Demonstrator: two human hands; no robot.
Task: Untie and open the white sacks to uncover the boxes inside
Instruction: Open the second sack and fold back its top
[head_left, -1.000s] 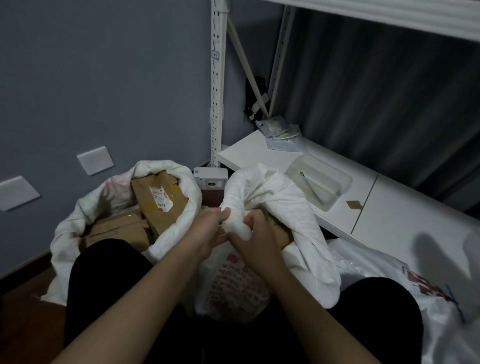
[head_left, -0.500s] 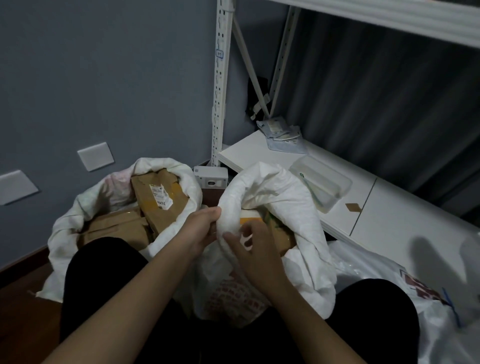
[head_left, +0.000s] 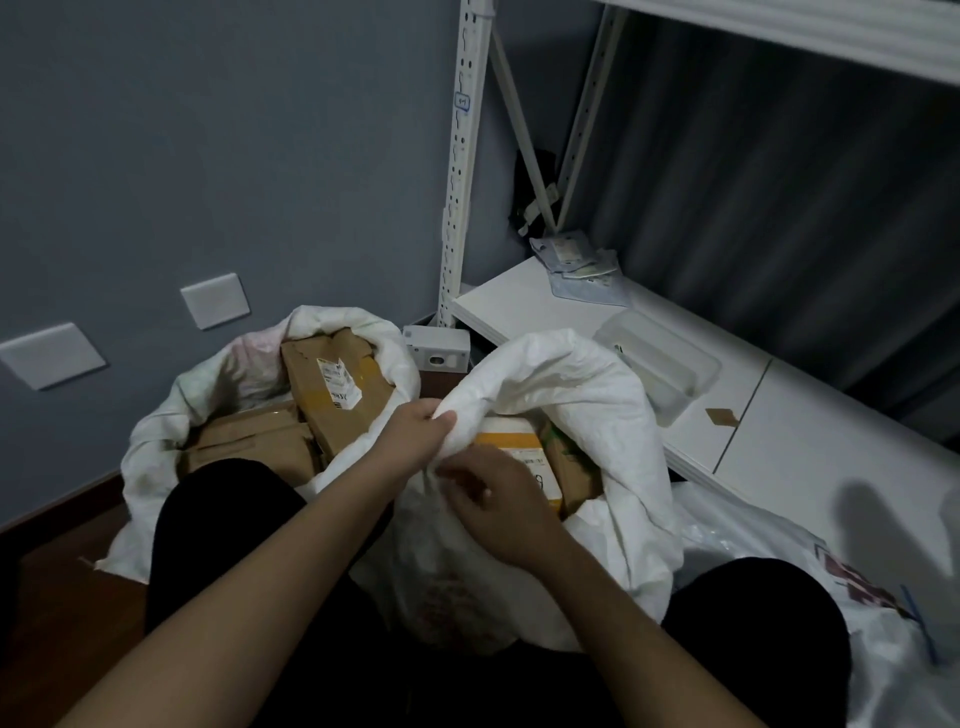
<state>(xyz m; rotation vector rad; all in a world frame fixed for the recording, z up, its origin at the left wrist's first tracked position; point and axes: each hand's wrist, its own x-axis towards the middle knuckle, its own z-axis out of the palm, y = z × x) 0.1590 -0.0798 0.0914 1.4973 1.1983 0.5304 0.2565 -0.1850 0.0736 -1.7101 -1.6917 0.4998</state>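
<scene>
Two white sacks stand on the floor between my knees. The left sack (head_left: 156, 441) gapes open and shows several brown cardboard boxes (head_left: 337, 395). The right sack (head_left: 597, 395) is partly open, with a yellow-taped box (head_left: 519, 447) showing in its mouth. My left hand (head_left: 415, 431) grips the rolled rim of the right sack at its near left edge. My right hand (head_left: 498, 499) is just below it with curled fingers on the sack's front cloth.
A low white shelf board (head_left: 779, 441) runs along the right, carrying a clear plastic tub (head_left: 660, 364) and some flat packets (head_left: 582, 265). A white upright post (head_left: 462, 171) stands behind the sacks. A small white box (head_left: 436, 353) is at its foot. Another printed white bag (head_left: 857, 597) lies at right.
The right sack's mouth has been pulled wider, uncovering the yellow-taped box. My left hand moved up and left with the rim; my right hand dropped lower on the cloth.
</scene>
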